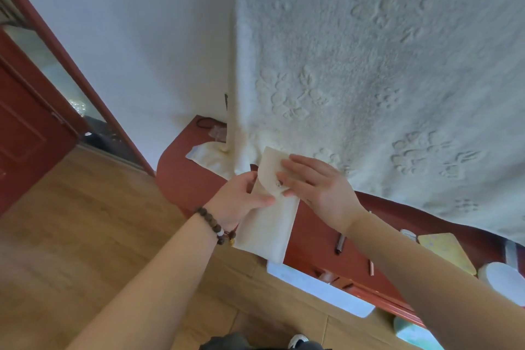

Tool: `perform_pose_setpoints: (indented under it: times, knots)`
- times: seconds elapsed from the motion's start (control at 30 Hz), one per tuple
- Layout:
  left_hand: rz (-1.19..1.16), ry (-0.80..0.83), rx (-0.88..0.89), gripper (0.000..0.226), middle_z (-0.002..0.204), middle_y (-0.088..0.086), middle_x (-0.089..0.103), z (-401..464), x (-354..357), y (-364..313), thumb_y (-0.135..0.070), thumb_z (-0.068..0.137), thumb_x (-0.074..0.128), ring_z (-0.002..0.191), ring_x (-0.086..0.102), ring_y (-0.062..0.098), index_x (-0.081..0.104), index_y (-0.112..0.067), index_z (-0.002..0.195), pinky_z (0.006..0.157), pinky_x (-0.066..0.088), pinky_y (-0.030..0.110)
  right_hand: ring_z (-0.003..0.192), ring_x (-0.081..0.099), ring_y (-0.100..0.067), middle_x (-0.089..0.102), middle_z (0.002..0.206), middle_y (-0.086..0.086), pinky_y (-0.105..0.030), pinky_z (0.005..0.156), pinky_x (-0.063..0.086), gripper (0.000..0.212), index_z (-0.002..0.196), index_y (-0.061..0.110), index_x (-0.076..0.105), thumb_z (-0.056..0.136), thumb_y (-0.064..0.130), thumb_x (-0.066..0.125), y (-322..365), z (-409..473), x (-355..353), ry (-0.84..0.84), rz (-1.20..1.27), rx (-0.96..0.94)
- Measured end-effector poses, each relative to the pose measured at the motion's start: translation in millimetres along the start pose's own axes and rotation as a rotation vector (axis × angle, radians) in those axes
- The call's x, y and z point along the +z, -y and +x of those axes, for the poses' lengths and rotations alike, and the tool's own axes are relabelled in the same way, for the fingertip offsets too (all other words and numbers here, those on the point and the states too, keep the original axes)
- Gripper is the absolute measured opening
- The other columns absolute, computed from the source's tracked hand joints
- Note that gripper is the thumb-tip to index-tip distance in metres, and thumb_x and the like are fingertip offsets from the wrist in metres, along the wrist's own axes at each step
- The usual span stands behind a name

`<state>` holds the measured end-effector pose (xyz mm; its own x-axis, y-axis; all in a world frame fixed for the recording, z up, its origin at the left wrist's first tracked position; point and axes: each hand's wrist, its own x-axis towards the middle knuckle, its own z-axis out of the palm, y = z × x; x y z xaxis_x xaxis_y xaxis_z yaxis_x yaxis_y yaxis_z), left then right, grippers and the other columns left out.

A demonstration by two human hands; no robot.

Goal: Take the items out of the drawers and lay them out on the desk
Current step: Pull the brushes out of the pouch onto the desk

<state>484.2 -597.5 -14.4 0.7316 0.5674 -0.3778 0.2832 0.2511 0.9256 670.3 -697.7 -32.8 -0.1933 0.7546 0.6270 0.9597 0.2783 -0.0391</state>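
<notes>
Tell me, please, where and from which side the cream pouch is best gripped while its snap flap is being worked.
Grip the pouch on its upper body below the flap, coming from its left long edge, as the left hand does. It is flat, narrow and hangs downward, so a thumb in front and fingers behind span it, leaving flap and snap free for the right hand.

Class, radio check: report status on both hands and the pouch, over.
Left grip holds cream pouch at its middle. Right grip pinches flap by the snap. Nothing blocking; blanket behind.
</notes>
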Motion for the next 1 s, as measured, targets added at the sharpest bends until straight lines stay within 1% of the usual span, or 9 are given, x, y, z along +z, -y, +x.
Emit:
perform_pose_setpoints:
  times: [0.13, 0.23, 0.4, 0.47, 0.53, 0.63, 0.73, 0.9, 1.0]
  knots:
    - [-0.024, 0.009, 0.047, 0.036, 0.106, 0.009, 0.07, -5.2, -5.4, -3.4, 0.004, 0.082, 0.066, 0.097, 0.068, 0.025, 0.06, -0.01, 0.114, 0.084, 0.054, 0.04, 0.106, 0.066, -0.024, 0.071, 0.111, -0.002, -0.034, 0.084, 0.056, 0.022, 0.101, 0.016, 0.074, 0.094, 0.023, 0.055, 2.9, 16.2, -3.6, -0.038, -0.025, -0.024]
    - [-0.002, -0.022, 0.08, 0.047, 0.11, 0.011, 0.069, -5.6, -6.2, -5.5, -0.01, 0.071, 0.072, 0.1, 0.067, 0.026, 0.059, -0.013, 0.116, 0.088, 0.054, 0.043, 0.098, 0.069, -0.023, 0.074, 0.102, -0.002, -0.031, 0.078, 0.058, 0.021, 0.092, 0.013, 0.075, 0.092, 0.015, 0.055, 9.3, 25.3, -6.8, -0.068, -0.009, 0.007]
    - [0.128, -0.025, 0.093, 0.046, 0.107, 0.002, 0.071, -7.9, -8.7, 2.2, -0.022, 0.069, 0.075, 0.098, 0.068, 0.023, 0.06, -0.024, 0.112, 0.09, 0.053, 0.051, 0.057, 0.063, -0.022, 0.067, 0.066, -0.005, -0.031, 0.045, 0.05, 0.023, 0.084, 0.006, 0.071, 0.086, 0.005, 0.048, 12.7, 36.8, -17.9, -0.147, 0.094, 0.26]
    - [0.122, 0.007, 0.092, 0.047, 0.108, 0.003, 0.07, -11.4, -8.0, 4.2, -0.02, 0.071, 0.075, 0.1, 0.068, 0.024, 0.059, -0.021, 0.115, 0.09, 0.053, 0.052, 0.054, 0.053, -0.009, 0.06, 0.063, 0.002, -0.022, 0.05, 0.047, 0.017, 0.087, 0.007, 0.07, 0.088, 0.008, 0.053, 12.1, 41.2, -21.9, -0.144, 0.194, 0.444]
    - [0.126, 0.024, 0.092, 0.049, 0.109, 0.003, 0.07, -15.8, -8.8, 5.2, -0.018, 0.07, 0.074, 0.1, 0.068, 0.023, 0.058, -0.02, 0.117, 0.09, 0.053, 0.051, 0.053, 0.044, -0.005, 0.053, 0.059, 0.005, -0.012, 0.05, 0.033, 0.017, 0.086, 0.008, 0.068, 0.091, 0.016, 0.053, 8.1, 47.7, -26.1, -0.143, 0.323, 0.647]
    - [0.095, 0.038, 0.076, 0.054, 0.112, 0.004, 0.069, -21.8, -12.6, 8.7, -0.017, 0.068, 0.076, 0.104, 0.066, 0.025, 0.057, -0.021, 0.119, 0.093, 0.052, 0.052, 0.056, 0.041, -0.006, 0.058, 0.064, -0.009, -0.018, 0.053, 0.031, 0.016, 0.081, 0.012, 0.066, 0.092, 0.019, 0.057, -2.6, 60.1, -32.0, -0.089, 0.505, 0.857]
    - [0.071, 0.052, 0.073, 0.056, 0.113, 0.006, 0.069, -26.8, -17.9, 10.4, -0.018, 0.067, 0.078, 0.105, 0.066, 0.027, 0.057, -0.021, 0.119, 0.093, 0.051, 0.054, 0.067, 0.052, -0.011, 0.064, 0.074, -0.003, -0.024, 0.064, 0.041, 0.005, 0.087, 0.019, 0.07, 0.088, 0.019, 0.065, -13.0, 66.2, -28.9, -0.066, 0.697, 1.031]
    - [0.006, 0.079, 0.08, 0.061, 0.115, 0.011, 0.067, -30.3, -21.8, 9.5, -0.018, 0.064, 0.08, 0.106, 0.065, 0.033, 0.056, -0.016, 0.12, 0.093, 0.05, 0.056, 0.068, 0.057, -0.015, 0.07, 0.077, -0.008, -0.036, 0.07, 0.048, 0.007, 0.077, 0.025, 0.071, 0.084, 0.024, 0.069, -10.8, 66.7, -9.3, 0.046, 0.68, 1.111]
    - [0.003, 0.053, 0.078, 0.057, 0.115, 0.01, 0.068, -29.9, -22.9, 10.1, -0.014, 0.067, 0.078, 0.106, 0.065, 0.031, 0.056, -0.016, 0.12, 0.093, 0.05, 0.056, 0.079, 0.063, -0.018, 0.07, 0.086, -0.004, -0.033, 0.075, 0.05, 0.011, 0.096, 0.024, 0.07, 0.087, 0.026, 0.066, -7.3, 70.0, -11.4, -0.004, 0.675, 1.086]
